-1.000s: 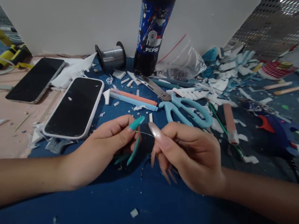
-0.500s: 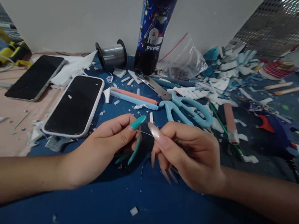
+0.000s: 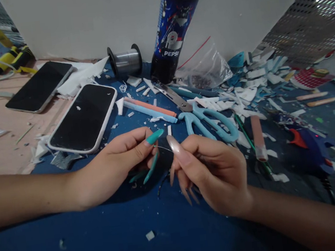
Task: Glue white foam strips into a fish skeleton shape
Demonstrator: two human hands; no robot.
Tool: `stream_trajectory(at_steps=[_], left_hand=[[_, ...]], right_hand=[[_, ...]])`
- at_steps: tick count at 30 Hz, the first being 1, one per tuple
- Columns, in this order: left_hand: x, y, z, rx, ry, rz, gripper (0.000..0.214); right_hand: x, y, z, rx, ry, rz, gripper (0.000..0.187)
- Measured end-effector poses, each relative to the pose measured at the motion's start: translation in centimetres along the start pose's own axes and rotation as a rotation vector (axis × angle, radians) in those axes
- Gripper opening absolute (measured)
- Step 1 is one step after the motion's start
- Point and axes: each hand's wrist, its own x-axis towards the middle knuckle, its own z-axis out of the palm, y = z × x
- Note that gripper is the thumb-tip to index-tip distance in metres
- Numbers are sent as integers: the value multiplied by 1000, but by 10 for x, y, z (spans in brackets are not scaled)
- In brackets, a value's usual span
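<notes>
My left hand (image 3: 114, 167), with long teal nails, is pinched at thumb and forefinger on one end of a thin wire (image 3: 163, 148). My right hand (image 3: 214, 168), with long pale nails, pinches the wire's other end a few centimetres away. Both hands hover just above the blue mat (image 3: 107, 237). A short dark strand (image 3: 161, 184) lies on the mat below the fingertips.
Light blue scissors (image 3: 206, 119) lie just behind my right hand. A white-cased phone (image 3: 83, 119), a second phone (image 3: 40, 87), a wire spool (image 3: 125, 61), a Pepsi bottle (image 3: 174, 28), orange and blue strips (image 3: 150, 110), foam scraps (image 3: 250, 84) and a blue glue gun (image 3: 309, 145) surround the hands.
Almost nothing differs; the view rose slightly and both hands keep their pinch on the wire.
</notes>
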Motion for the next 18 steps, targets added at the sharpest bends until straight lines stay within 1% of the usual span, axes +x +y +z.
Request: stream_trajectory(at_steps=[4,11,18], left_hand=[[0,-1,-1,6,-9,-3,26],[0,0,0,-2,-12,-4,27],[1,1,1,13,14,41,24]], right_hand=[[0,1,-1,8,-13,-4,29],[2,0,1,49,-36,56,30],[4,4,1,57,-57,83,29]])
